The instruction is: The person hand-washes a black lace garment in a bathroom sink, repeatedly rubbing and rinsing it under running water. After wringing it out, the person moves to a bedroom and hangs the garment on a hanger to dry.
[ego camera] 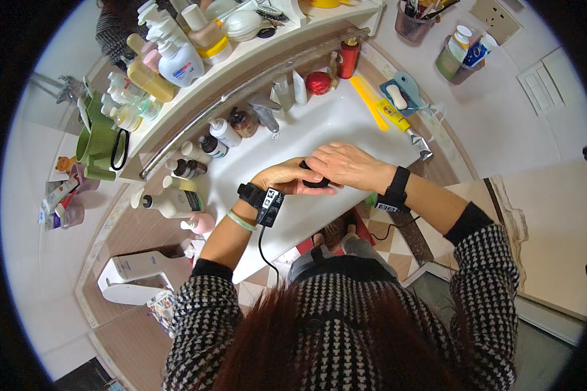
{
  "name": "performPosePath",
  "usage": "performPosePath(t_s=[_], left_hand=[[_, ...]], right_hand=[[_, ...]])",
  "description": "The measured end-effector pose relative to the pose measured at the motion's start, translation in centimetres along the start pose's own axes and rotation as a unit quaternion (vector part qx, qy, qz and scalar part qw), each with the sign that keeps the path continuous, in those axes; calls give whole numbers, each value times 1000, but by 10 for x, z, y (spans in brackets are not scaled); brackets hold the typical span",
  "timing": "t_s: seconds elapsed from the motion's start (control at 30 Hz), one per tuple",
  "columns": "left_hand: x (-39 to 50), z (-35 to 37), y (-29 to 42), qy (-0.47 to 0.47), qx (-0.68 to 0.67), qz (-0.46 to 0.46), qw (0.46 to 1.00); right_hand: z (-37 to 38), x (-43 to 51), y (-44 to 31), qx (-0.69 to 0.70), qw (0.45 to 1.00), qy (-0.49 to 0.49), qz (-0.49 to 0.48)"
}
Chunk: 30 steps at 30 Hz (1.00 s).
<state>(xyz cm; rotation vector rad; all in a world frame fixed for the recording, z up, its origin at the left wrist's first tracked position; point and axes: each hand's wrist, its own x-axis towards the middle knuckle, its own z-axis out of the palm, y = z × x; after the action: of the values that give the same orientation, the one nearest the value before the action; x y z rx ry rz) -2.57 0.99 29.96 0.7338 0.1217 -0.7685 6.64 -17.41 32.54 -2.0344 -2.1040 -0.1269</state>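
Observation:
Both of my hands meet over the white sink basin [342, 119]. A small round black object [316, 183] rests in my left hand [289, 178], between the thumb and the fingers below it. My right hand [345, 165] lies over its upper side with bent fingers touching it. What kind of object it is, I cannot tell, since the fingers cover part of it. Beyond my hands stands a grey faucet [265, 111]. A yellow comb [369, 101] and a yellow tube [392, 115] lie on the basin's right rim.
Several bottles line the left rim, among them a white pump bottle [225, 132]. A red jar [318, 83] and a red can [348, 59] stand at the back. A metal rail [191, 122] runs below a crowded shelf [159, 119]. White soap [396, 97] sits at the right.

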Motion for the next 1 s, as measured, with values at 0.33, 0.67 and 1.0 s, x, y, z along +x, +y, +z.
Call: performPosePath(t_s=[0.33,0.67,1.0], left_hand=[[28,-22,-21,197,613,127,755],[42,-37,-32,322,853,106,395],[37,-57,-34,320,840,110,425]], right_hand=[[19,21,-1,-49,974,-153,162],[49,35,6,212,860,-249,391],[74,40,3,261,848,-189,422]])
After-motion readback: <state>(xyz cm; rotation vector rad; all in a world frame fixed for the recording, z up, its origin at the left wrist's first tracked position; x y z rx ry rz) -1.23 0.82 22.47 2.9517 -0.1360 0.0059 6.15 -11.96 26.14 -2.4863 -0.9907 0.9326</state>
